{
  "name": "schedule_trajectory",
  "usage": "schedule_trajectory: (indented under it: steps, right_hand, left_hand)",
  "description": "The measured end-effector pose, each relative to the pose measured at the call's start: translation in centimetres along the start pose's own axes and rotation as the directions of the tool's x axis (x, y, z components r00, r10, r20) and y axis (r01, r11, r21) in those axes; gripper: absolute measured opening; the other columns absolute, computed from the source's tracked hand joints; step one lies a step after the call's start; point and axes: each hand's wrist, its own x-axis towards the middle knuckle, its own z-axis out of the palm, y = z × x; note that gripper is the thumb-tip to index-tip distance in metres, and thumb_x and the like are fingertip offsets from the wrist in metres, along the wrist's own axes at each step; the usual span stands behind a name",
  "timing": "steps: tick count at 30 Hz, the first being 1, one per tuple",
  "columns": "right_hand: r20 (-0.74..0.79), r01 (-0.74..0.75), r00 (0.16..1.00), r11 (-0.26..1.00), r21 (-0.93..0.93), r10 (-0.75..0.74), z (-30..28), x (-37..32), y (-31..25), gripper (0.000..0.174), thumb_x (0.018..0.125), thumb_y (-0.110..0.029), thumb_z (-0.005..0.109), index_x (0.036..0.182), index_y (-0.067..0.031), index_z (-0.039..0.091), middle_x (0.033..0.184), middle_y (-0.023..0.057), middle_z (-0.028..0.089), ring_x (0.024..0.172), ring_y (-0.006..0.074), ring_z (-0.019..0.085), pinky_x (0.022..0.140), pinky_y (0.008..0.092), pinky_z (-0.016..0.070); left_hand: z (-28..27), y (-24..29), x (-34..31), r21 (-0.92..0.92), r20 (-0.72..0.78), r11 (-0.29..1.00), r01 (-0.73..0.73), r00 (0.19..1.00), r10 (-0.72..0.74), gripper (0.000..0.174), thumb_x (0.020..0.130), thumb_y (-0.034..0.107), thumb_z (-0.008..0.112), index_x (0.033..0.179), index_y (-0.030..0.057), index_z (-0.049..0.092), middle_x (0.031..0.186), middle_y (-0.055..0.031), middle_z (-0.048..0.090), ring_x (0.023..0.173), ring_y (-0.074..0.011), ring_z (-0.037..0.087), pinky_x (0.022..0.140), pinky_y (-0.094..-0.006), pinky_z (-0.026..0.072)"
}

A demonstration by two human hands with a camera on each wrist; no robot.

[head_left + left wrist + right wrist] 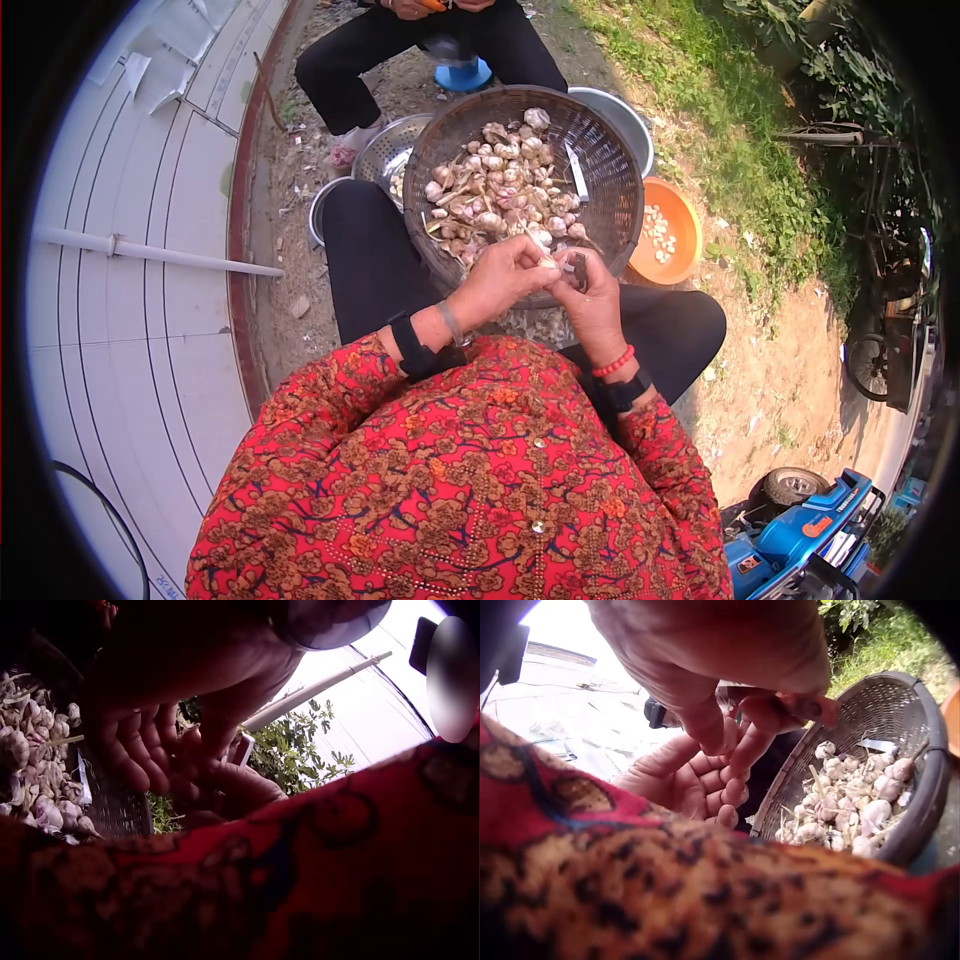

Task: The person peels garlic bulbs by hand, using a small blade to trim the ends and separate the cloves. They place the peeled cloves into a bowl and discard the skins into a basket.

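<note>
Over the near rim of a wicker basket (625, 200), both hands meet fingertip to fingertip. My left hand (505, 277) pinches a small pale garlic clove (547, 262) between thumb and fingers. My right hand (592, 308) is close against it, fingers bent around a small tool (810, 709) with a reddish, holed end. Its working part is mostly hidden by the fingers, and I cannot tell its exact kind. Whole garlic bulbs (500, 180) with dry stalks fill the basket's middle. A white-bladed strip like a knife (577, 172) lies at the basket's right inside.
Right of the basket, an orange basin (680, 222) holds peeled cloves. A metal colander (375, 150) stands at the left, and a grey metal basin (625, 115) behind right. Another person's legs (340, 75) are opposite, by a blue stool (463, 76). A white wall (140, 300) runs along the left.
</note>
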Motion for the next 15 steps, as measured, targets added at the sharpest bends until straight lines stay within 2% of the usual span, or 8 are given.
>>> schedule_trajectory:
  steps: [4, 7, 9, 10, 13, 15]
  right_hand:
    - [0.088, 0.033, 0.995, 0.998, 0.049, -0.038, -0.1, -0.5, 0.1, 0.032, 0.08, 0.002, 0.067, 0.11, -0.004, 0.058, 0.09, -0.0032, 0.058, 0.075, 0.0029, 0.051, 0.067, 0.0197, 0.0456]
    - [0.075, -0.062, 0.996, 0.995, 0.077, 0.056, -0.5, -1.0, -0.4, 0.041, 0.08, 0.002, 0.067, 0.119, -0.0032, 0.055, 0.091, -0.0009, 0.058, 0.076, 0.0043, 0.052, 0.068, 0.0206, 0.0465]
    - [0.149, -0.125, 0.98, 0.991, -0.037, 0.129, -1.6, -1.0, 0.5, 0.045, 0.08, 0.003, 0.066, 0.123, -0.0023, 0.052, 0.094, 0.0013, 0.059, 0.077, 0.0054, 0.054, 0.068, 0.0214, 0.0473]
    - [0.182, -0.152, 0.969, 0.984, -0.095, 0.167, -2.1, -1.0, 0.9, 0.047, 0.08, 0.003, 0.066, 0.124, -0.0019, 0.051, 0.095, 0.0023, 0.059, 0.077, 0.0059, 0.055, 0.068, 0.0218, 0.0478]
    - [0.15, -0.123, 0.977, 0.971, -0.203, 0.155, -2.5, -1.4, 1.4, 0.046, 0.081, 0.002, 0.065, 0.125, 0.0006, 0.049, 0.094, 0.0035, 0.061, 0.074, 0.008, 0.058, 0.067, 0.0233, 0.0489]
    - [0.183, -0.184, 0.961, 0.974, -0.134, 0.207, -2.7, -1.5, 0.5, 0.044, 0.083, 0.0, 0.063, 0.125, 0.0011, 0.048, 0.091, 0.004, 0.062, 0.07, 0.0088, 0.059, 0.066, 0.0236, 0.0489]
  left_hand:
    - [-0.6, 0.1, -0.7, -0.124, 0.013, 0.992, 0.025, 1.0, -0.024, 0.02, 0.087, 0.012, 0.067, 0.098, 0.0023, 0.054, 0.09, -0.0039, 0.061, 0.079, -0.0106, 0.061, 0.069, -0.0237, 0.0513]
    - [-1.6, 0.5, -1.2, -0.262, 0.017, 0.964, 0.033, 0.999, -0.03, 0.02, 0.089, 0.008, 0.063, 0.103, -0.0004, 0.052, 0.098, -0.0077, 0.063, 0.086, -0.0162, 0.065, 0.073, -0.0263, 0.0534]
    - [-2.0, 0.7, -1.6, -0.316, 0.02, 0.948, 0.04, 0.999, -0.035, 0.024, 0.09, 0.003, 0.058, 0.111, -0.0036, 0.05, 0.101, -0.0092, 0.063, 0.095, -0.0215, 0.066, 0.077, -0.0282, 0.0546]
    - [-2.1, 0.7, -1.8, -0.299, 0.019, 0.954, 0.029, 1.0, -0.025, 0.024, 0.09, 0.003, 0.057, 0.113, -0.0036, 0.05, 0.101, -0.0093, 0.063, 0.094, -0.0209, 0.066, 0.077, -0.0279, 0.0545]
    - [-2.3, 0.7, -2.4, -0.25, 0.033, 0.968, 0.018, 0.999, -0.01, 0.026, 0.09, 0.002, 0.056, 0.116, -0.0033, 0.051, 0.101, -0.0085, 0.063, 0.091, -0.0185, 0.066, 0.077, -0.0269, 0.0542]
    - [-2.5, 0.6, -2.7, -0.223, 0.062, 0.974, 0.036, 0.998, -0.022, 0.027, 0.09, 0.003, 0.056, 0.117, -0.0023, 0.052, 0.1, -0.0069, 0.063, 0.088, -0.0159, 0.065, 0.077, -0.0261, 0.0539]
